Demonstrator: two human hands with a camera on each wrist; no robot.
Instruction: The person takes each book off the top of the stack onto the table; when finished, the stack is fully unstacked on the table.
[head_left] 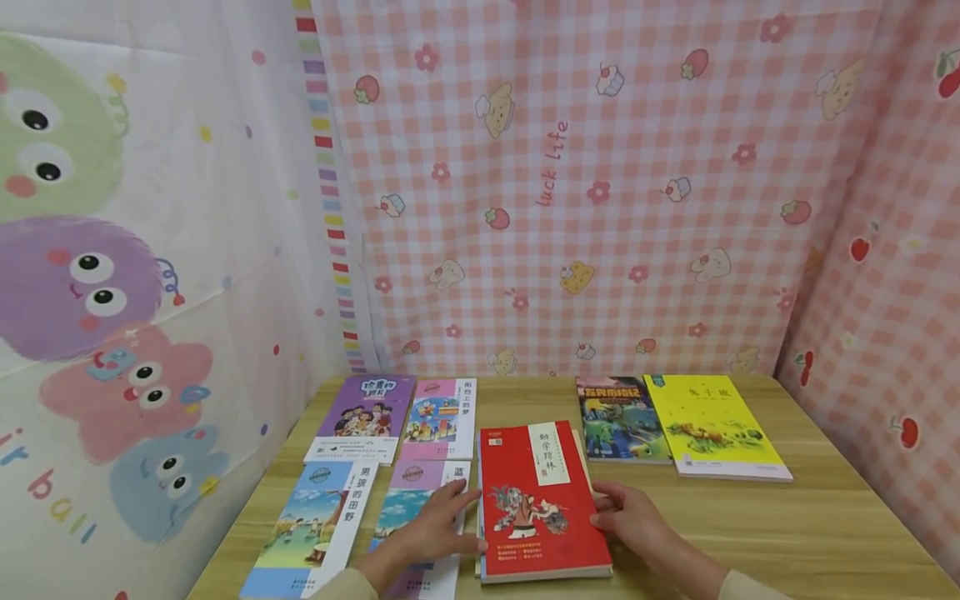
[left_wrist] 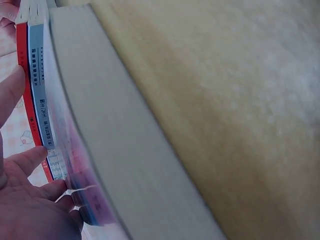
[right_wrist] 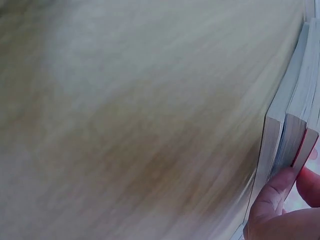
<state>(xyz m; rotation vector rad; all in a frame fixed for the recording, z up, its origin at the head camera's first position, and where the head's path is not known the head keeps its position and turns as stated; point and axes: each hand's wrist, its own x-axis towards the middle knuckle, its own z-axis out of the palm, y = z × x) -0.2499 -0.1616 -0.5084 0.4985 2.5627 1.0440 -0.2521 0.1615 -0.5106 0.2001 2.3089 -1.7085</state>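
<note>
A red-covered book lies on top of a small stack of books in the front middle of the wooden table. My left hand is at the stack's left side, fingers spread and extended. In the left wrist view its fingertips touch the spines. On the opposite side, my right hand rests its fingertips against the page edges. The right wrist view shows these page edges of several stacked books, with finger and thumb right at them. Below the left hand lies a pink-and-blue book, partly covered.
To the left lie a purple book, a pink-and-white book and a blue-green book. At the back right, a dark picture book lies beside a yellow book. Patterned cloth hangs behind the table.
</note>
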